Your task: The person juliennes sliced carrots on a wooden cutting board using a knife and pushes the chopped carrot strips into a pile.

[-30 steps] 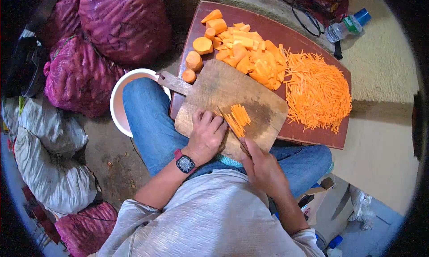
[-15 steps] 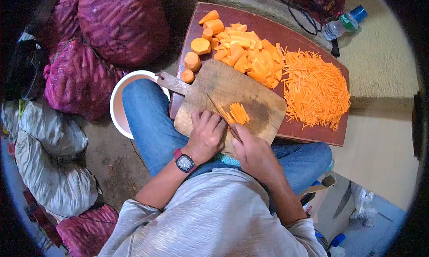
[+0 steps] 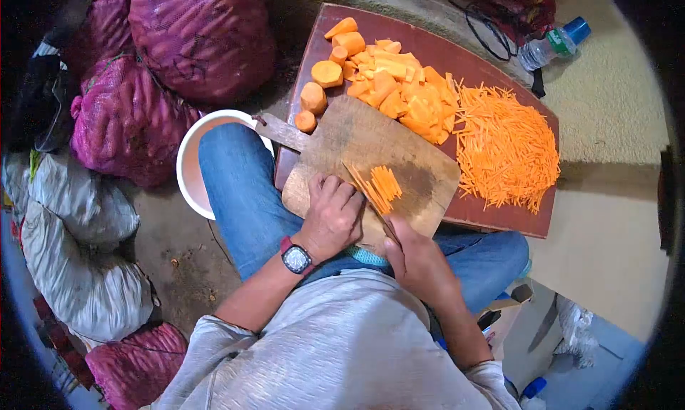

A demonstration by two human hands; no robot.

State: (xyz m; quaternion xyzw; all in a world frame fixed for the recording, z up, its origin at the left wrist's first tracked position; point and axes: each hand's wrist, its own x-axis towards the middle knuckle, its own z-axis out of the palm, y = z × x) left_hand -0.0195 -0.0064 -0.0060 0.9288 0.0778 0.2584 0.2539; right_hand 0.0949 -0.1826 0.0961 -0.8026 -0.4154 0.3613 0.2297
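On the wooden cutting board (image 3: 342, 135) my left hand (image 3: 332, 214) rests with its fingers curled down; whatever lies beneath them is hidden. My right hand (image 3: 417, 260) is closed around the handle of a knife (image 3: 387, 226). The narrow blade slants up and left across the board, just right of my left fingers. Thin carrot strips (image 3: 386, 184) lie along the blade and in a small cluster to its right.
Behind the board, a dark red table (image 3: 303, 64) bears carrot chunks (image 3: 327, 74), carrot slices (image 3: 399, 82) and a heap of carrot shreds (image 3: 506, 149). A white basin (image 3: 187, 174) stands by my left knee. Purple mesh sacks (image 3: 203, 39) and a plastic bottle (image 3: 553, 46) are around.
My right hand and the knife have shifted slightly right and toward me. More strips now show beside the blade. My left hand stays almost in place, and the view has shifted a little.
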